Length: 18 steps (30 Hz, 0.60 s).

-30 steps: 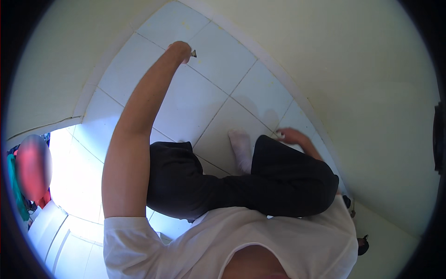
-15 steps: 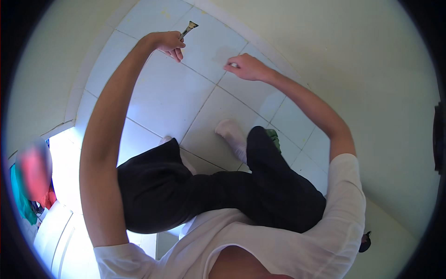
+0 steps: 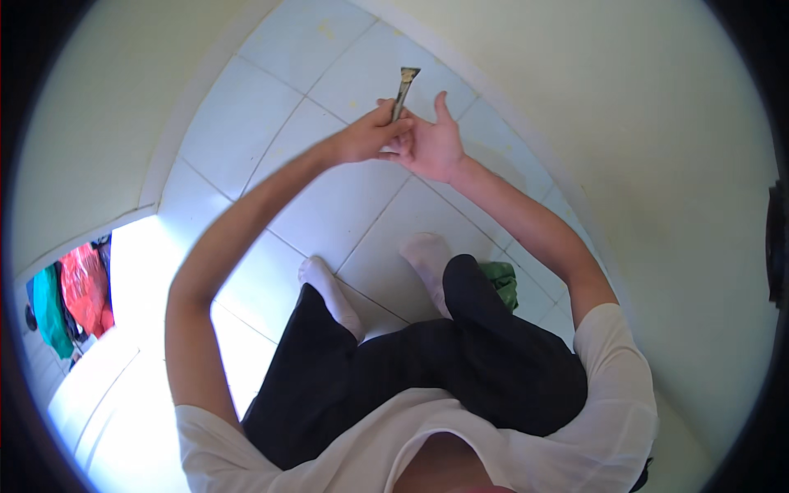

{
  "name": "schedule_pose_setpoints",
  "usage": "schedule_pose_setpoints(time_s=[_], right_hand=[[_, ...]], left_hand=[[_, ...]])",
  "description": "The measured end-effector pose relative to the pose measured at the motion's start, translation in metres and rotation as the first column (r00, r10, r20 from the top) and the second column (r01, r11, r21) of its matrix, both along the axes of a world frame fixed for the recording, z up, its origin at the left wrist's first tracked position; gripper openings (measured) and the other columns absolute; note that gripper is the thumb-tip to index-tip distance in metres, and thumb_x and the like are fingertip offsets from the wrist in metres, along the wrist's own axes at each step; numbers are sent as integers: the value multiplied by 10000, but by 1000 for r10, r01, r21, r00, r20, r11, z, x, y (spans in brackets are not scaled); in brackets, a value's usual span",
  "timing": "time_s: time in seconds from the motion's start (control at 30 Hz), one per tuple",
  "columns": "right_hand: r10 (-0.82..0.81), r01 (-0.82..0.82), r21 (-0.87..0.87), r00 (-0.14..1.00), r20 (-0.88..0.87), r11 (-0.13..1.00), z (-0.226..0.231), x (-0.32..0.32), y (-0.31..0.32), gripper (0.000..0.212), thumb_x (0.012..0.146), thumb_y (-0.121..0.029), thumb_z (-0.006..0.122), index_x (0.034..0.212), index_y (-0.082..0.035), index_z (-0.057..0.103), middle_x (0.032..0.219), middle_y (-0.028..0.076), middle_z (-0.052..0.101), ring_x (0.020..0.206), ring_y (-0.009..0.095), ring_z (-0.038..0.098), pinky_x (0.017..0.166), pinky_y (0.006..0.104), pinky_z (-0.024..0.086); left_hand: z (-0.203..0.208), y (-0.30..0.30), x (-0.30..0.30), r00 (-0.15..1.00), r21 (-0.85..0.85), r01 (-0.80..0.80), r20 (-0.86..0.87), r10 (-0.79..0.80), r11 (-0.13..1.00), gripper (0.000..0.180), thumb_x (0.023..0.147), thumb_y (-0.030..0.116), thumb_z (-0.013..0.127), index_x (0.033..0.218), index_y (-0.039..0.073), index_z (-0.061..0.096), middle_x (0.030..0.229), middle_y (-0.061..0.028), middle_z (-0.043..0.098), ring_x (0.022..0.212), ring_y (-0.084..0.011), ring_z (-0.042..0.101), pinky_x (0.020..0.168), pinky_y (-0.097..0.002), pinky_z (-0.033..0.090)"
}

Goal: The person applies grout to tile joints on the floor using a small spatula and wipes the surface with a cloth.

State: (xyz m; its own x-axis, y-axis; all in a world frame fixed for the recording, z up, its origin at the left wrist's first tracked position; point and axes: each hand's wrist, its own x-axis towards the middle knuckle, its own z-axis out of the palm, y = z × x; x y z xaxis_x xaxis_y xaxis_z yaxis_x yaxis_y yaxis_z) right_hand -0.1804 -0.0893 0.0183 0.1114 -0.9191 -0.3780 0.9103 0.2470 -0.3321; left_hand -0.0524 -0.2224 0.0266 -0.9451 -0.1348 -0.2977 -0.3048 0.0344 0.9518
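Left grip: It's the bare left hand (image 3: 370,140) with the prize, a slim, greyish tool with a flared, dark-edged head (image 3: 405,86), pinched narrowly between thumb and fingers!
Tool: Up it points, away from the body, a pale yellowish patch on the head, its lower end lost inside the grip, all of it above the floor and in front of the feet.
Right palm: And the bare right hand (image 3: 436,148) lies spread wide, palm up, thumb out, nothing seen in it; its fingertips tuck in behind the left hand, so whether they press on the tool, I cannot tell.
Floor: Glossy white square tiles (image 3: 329,197), bounded by cream-coloured walls (image 3: 657,164).
Feet: Two of them in pale socks (image 3: 423,251), planted apart, below loose black trousers (image 3: 312,378).
Right knee: Just beside it, a crumpled green bundle (image 3: 503,283), partly hidden by the trouser leg.
Doorway: Far left, bright light, a shiny red bag-like bundle (image 3: 85,283) next to a teal cloth-like piece (image 3: 51,312).
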Motion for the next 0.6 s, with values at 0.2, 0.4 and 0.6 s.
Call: schedule_pose_setpoints(time_s=[0.2,0.4,0.6], right_hand=[[-101,93,166,994,35,982,-17,10,-11,1062,960,-784,-46,1541,-12,395,1499,278,491,1389,399,483,1150,537,400],[-31,34,192,999,-19,981,-66,27,-8,976,1007,-727,18,1447,6,489,1361,259,596,1288,421,562,1119,543,433],[-89,89,264,996,-13,960,-65,32,-12,960,1032,-699,46,1314,51,575,1207,277,656,1261,411,589,942,432,524]], left_hand=[[-14,43,16,978,-318,-183,37,205,930,468,1037,375,608,1296,18,452,970,-167,684,911,-309,709,798,-438,552],[-25,56,27,933,-335,-213,210,293,918,623,940,488,724,1269,10,498,1035,-185,694,974,-332,716,833,-473,550],[-30,53,24,946,-214,-322,-25,324,922,544,926,475,760,1093,1,552,999,-149,676,893,-249,688,796,-435,546]])
